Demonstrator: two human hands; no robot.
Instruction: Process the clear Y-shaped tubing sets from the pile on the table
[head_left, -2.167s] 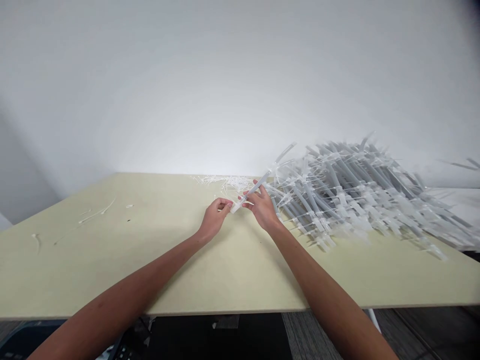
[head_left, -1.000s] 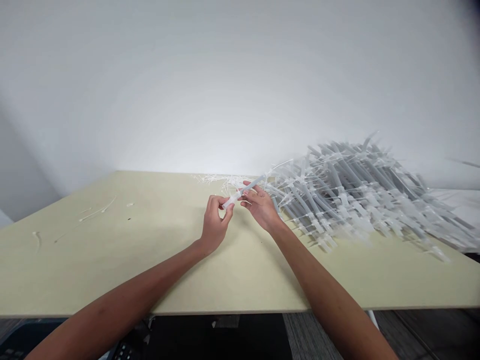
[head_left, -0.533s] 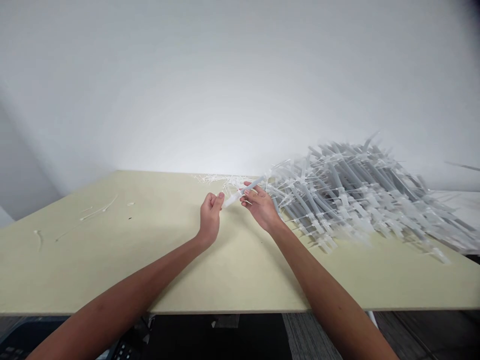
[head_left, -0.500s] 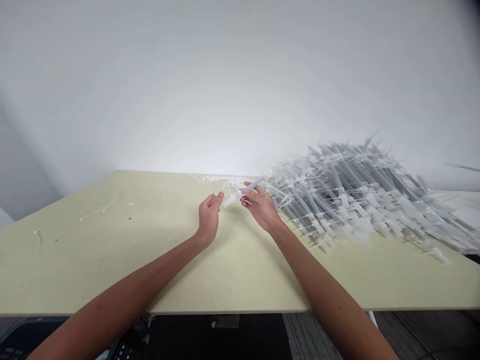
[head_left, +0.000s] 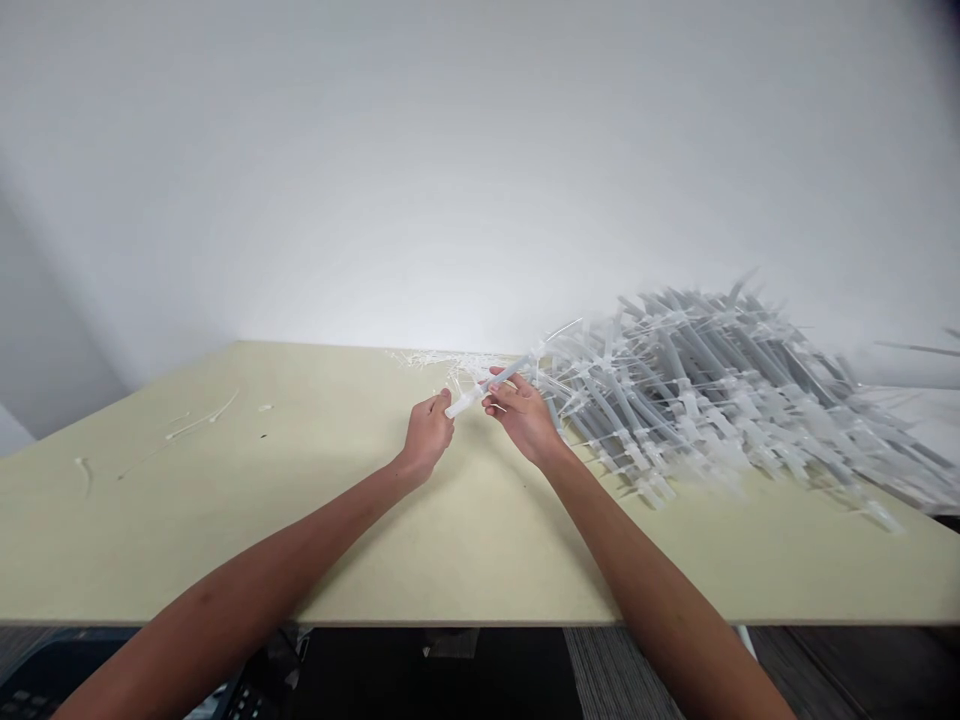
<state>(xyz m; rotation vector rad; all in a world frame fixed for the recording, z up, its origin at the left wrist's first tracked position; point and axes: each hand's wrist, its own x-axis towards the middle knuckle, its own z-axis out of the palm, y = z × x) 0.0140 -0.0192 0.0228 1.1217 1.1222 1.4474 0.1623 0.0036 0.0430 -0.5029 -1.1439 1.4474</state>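
My right hand [head_left: 520, 412] holds a grey hose [head_left: 510, 374] above the table, its fingers curled round the lower part. A whitish translucent plastic fitting [head_left: 466, 402] sits on the hose's lower left end, tilted down toward my other hand. My left hand [head_left: 430, 430] is closed in a pinch right at that fitting's end. Whether it grips the fitting or something thin beside it is hidden. Behind both hands lies a loose heap of white cable ties [head_left: 442, 361].
A big pile of grey hoses with whitish fittings and cable ties [head_left: 697, 380] covers the table's right side. A few stray cable ties [head_left: 202, 425] lie on the left. The pale yellow table [head_left: 337, 560] meets a white wall [head_left: 420, 180]. A dark basket [head_left: 60, 670] stands below, left.
My left hand has moved slightly right and come up against the fitting's end. The right hand and the hose have hardly moved.
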